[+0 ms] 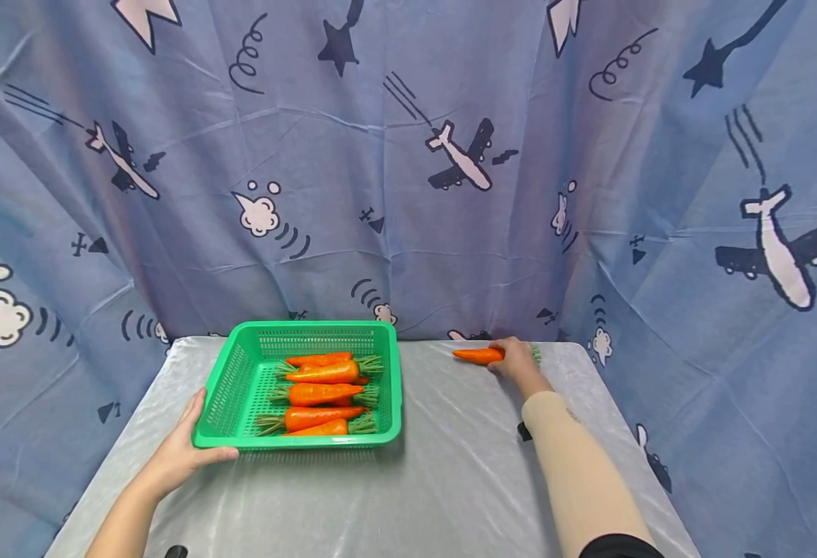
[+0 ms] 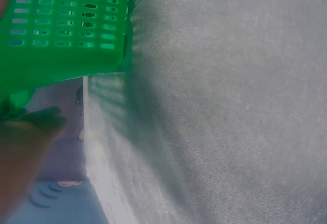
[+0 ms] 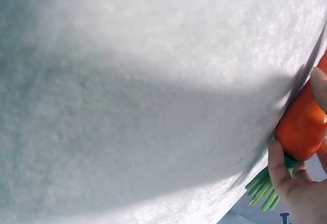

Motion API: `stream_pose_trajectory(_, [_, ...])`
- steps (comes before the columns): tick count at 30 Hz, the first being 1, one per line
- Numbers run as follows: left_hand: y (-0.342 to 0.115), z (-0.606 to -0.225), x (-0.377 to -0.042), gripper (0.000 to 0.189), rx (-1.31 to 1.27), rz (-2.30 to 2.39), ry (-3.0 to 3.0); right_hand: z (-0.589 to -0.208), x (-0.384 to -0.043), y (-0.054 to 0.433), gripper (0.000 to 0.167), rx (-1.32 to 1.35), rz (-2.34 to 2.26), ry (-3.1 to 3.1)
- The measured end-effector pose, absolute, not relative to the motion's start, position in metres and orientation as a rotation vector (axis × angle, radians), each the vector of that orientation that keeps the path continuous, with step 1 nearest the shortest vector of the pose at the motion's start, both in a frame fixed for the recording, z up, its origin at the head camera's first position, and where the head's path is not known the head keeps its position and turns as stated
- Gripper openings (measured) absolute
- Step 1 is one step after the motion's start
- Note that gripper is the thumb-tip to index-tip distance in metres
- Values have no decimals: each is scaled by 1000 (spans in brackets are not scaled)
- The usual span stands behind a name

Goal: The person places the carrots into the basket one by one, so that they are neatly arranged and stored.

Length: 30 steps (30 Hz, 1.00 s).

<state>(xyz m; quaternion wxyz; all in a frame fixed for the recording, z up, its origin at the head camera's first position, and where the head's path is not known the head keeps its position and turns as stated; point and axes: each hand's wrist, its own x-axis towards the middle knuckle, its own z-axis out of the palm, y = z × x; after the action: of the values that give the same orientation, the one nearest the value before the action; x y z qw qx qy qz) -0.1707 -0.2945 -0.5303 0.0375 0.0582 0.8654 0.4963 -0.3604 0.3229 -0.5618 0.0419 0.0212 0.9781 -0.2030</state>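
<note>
At the back right of the table, my right hand grips an orange carrot with a green leafy end. Close up in the right wrist view, fingers and thumb lie around the carrot near its green stems. My left hand holds the front left corner of a green plastic basket, thumb along the front and fingers along the left side. Several carrots with green tops lie stacked inside the basket. The basket's slotted wall fills the upper left of the left wrist view.
A pale grey cloth covers the table. Behind and at both sides hangs a blue curtain printed with planes. A small dark object shows at the bottom edge, left of centre. Another dark item sits beside the right forearm.
</note>
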Motion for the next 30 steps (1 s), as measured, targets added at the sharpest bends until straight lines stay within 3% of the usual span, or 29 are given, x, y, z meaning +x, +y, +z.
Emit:
stream_pose_trajectory(10, [-297, -531, -168, 129, 165, 1464, 2680, -552, -353, 311, 54, 77, -740, 3090])
stream_pose_trajectory(30, [-295, -532, -171, 128, 186, 1498, 2658, -481, -338, 238, 57, -8, -891, 3028])
